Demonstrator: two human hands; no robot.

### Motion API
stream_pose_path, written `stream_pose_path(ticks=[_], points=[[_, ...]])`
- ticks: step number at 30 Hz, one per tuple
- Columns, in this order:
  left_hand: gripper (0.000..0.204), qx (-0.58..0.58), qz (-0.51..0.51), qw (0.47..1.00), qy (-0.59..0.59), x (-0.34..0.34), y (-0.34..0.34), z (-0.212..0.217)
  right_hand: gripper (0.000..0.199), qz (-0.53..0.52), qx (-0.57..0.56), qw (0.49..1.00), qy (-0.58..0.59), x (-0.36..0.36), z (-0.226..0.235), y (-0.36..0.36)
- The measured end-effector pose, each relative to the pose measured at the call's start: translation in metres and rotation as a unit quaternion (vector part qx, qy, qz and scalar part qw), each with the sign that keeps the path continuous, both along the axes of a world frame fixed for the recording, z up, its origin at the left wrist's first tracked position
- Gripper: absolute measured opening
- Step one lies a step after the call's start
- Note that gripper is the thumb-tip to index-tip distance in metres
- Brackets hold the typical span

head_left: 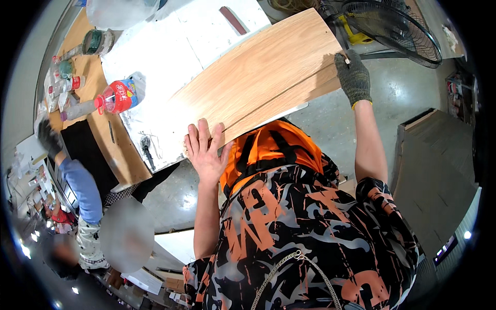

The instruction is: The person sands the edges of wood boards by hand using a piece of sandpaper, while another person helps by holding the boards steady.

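A wood-grain board (258,67) with a curved far edge lies slantwise on the white-covered table, a long dark line running near its front edge. My bare left hand (206,152) rests flat on the board's left end, fingers spread and nothing gripped. At the right end, my right hand (354,77) wears a dark grey knitted glove. Its fingers are curled closed at the board's edge around something small; a pale tip shows by the fingers, but its kind is hidden.
On the left stand a large red-labelled bottle (120,96), smaller bottles and a glass jar (97,41). A dark reddish strip (233,20) lies beyond the board. A black fan (392,28) is at the far right, a large grey box (436,160) below it. A co-worker's gloved hand (47,137) reaches in at left.
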State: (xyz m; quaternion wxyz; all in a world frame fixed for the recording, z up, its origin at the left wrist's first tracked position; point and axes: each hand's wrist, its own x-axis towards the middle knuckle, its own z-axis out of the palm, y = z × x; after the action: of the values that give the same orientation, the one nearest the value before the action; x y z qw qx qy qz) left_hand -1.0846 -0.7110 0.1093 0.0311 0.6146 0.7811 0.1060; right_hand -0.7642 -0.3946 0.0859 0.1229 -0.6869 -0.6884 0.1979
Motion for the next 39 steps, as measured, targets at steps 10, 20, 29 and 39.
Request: stream_pose_path(ticks=[10,20,29,39], points=[[0.06,0.067,-0.04,0.997,-0.003,-0.009,0.003,-0.007,0.042,0.035,0.016,0.999,-0.013,0.018,0.013,-0.012],[0.056,0.073,-0.041,0.995,-0.047,-0.012,0.007,0.003,0.028,0.081,-0.097,0.991,0.049,0.048,0.038,0.016],[0.017,0.088,0.241,0.938,-0.234,0.006,0.036,0.011,0.028,0.335,0.024,0.937,0.091,0.051,0.029,0.074],[0.087,0.315,0.634,0.694,-0.134,0.068,0.014,-0.027,0.023,0.444,0.039,0.89,0.092,-0.005,0.05,0.074]])
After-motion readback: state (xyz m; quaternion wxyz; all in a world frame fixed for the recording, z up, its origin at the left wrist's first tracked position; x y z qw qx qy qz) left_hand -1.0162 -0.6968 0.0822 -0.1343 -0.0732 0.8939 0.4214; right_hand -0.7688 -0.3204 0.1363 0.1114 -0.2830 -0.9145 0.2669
